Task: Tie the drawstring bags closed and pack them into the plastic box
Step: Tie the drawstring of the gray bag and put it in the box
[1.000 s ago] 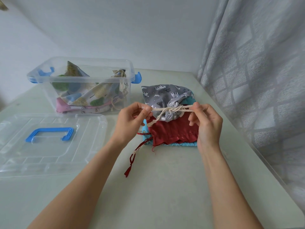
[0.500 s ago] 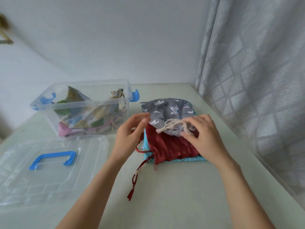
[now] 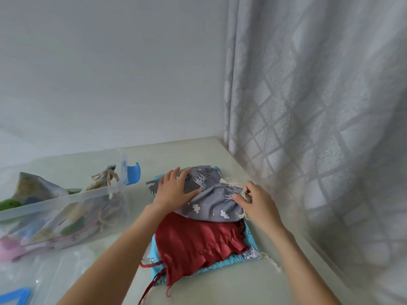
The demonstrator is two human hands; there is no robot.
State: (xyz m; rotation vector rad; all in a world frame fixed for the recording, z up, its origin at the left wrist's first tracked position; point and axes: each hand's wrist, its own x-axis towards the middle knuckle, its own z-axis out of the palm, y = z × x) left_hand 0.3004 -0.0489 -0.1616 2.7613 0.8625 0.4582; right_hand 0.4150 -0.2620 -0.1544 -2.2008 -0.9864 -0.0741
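While left hand [image 3: 174, 190] lies flat-fingered on grey bag [image 3: 211, 202], right hand [image 3: 256, 205] fingers curl at its tied cream drawstring [image 3: 236, 183].

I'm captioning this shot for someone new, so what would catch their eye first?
Both hands on the grey bag at centre: the left hand lies flat on it, the right hand grips its gathered neck by the white cord. It tops a red bag and a blue bag. The clear box at left already holds bags.

Head-worn camera looks forward and down, close over the table [image 3: 198, 289] corner.
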